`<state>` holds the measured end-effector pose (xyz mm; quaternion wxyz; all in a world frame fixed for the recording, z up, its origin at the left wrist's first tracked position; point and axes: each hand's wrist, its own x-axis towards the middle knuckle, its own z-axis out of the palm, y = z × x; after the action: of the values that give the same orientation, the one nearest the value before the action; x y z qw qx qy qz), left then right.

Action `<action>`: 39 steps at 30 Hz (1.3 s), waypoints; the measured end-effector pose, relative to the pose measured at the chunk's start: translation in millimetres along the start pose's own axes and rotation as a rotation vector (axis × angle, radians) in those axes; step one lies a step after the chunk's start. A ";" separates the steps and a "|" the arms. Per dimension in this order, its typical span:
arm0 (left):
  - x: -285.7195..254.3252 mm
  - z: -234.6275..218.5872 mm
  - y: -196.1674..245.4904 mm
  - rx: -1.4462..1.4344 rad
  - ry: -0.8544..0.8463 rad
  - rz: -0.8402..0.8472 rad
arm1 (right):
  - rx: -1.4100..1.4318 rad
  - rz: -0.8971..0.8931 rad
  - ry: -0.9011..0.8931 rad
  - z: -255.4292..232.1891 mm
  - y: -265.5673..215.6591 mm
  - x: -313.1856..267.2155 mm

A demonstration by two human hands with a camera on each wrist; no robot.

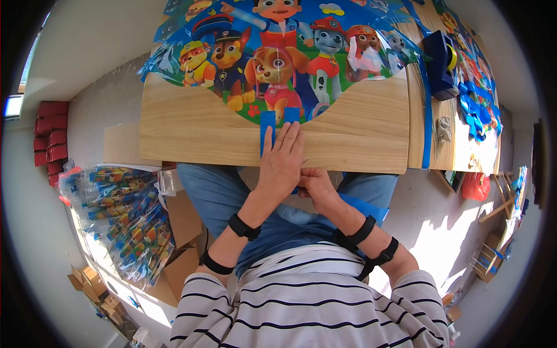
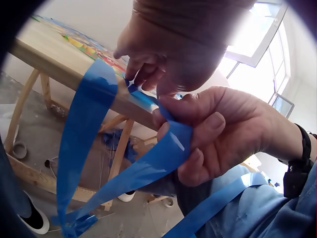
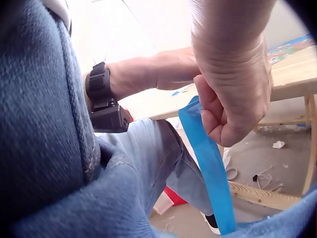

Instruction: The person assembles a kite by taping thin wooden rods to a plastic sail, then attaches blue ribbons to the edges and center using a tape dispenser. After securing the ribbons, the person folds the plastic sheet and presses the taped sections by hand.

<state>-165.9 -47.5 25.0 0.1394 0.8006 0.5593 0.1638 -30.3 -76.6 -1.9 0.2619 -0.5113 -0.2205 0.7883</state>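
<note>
A blue plastic ribbon (image 1: 267, 130) lies over the near edge of the wooden table, with another end of blue ribbon (image 1: 292, 114) beside it. My left hand (image 1: 281, 159) reaches over the edge, its extended fingers touching the ribbon on the tabletop. Just under that palm my right hand (image 1: 318, 184) pinches blue ribbon between thumb and curled fingers, as the left wrist view shows. Below the table edge the ribbon (image 2: 81, 144) hangs in a long loop. A further length of ribbon (image 3: 210, 168) drops from the hands in the right wrist view.
A cartoon-printed plastic sheet (image 1: 278, 64) covers the back of the wooden table (image 1: 191, 124). At right stands a dark blue tape dispenser (image 1: 441, 66) near tangled blue ribbon (image 1: 478, 110). Bagged printed goods (image 1: 125, 214) fill the floor at left beside a cardboard box (image 1: 184, 223).
</note>
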 end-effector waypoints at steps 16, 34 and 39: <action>-3.0 -0.8 -0.9 0.023 -0.014 0.004 | -0.008 -0.010 0.006 2.4 -1.3 -1.9; -4.9 -0.1 0.9 0.031 -0.016 -0.001 | 0.011 0.002 0.006 3.6 -0.9 -3.5; -4.9 1.7 0.6 0.049 -0.013 0.003 | 0.008 -0.006 -0.005 1.9 1.1 -2.1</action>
<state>-166.2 -52.4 23.2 0.1229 0.8058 0.5609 0.1450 -31.6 -78.9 -0.4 0.2655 -0.5077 -0.2196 0.7897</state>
